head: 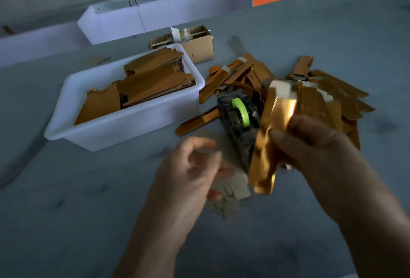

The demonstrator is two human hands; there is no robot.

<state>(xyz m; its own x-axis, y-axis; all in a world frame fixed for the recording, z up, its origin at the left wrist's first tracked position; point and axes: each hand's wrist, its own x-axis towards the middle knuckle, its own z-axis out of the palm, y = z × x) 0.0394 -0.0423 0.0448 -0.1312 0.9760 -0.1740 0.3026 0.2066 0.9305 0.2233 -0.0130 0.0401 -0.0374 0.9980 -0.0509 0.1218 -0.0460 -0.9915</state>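
Observation:
My right hand (310,142) grips a long shiny gold card strip (269,142), held upright and tilted, with a pale tab at its top end. My left hand (190,166) hovers to the left of the strip, fingers loosely curled and blurred by motion, holding nothing I can make out. Behind the strip stands a dark tape dispenser (239,122) with a green tape roll (240,111). A heap of similar gold strips (328,95) lies on the table to the right.
A white plastic tub (124,131) at the left holds stacked gold flat pieces. A small cardboard box (199,49) stands behind it. Grey paper scraps (233,191) lie under my hands. White boards (137,18) line the grey table's far edge.

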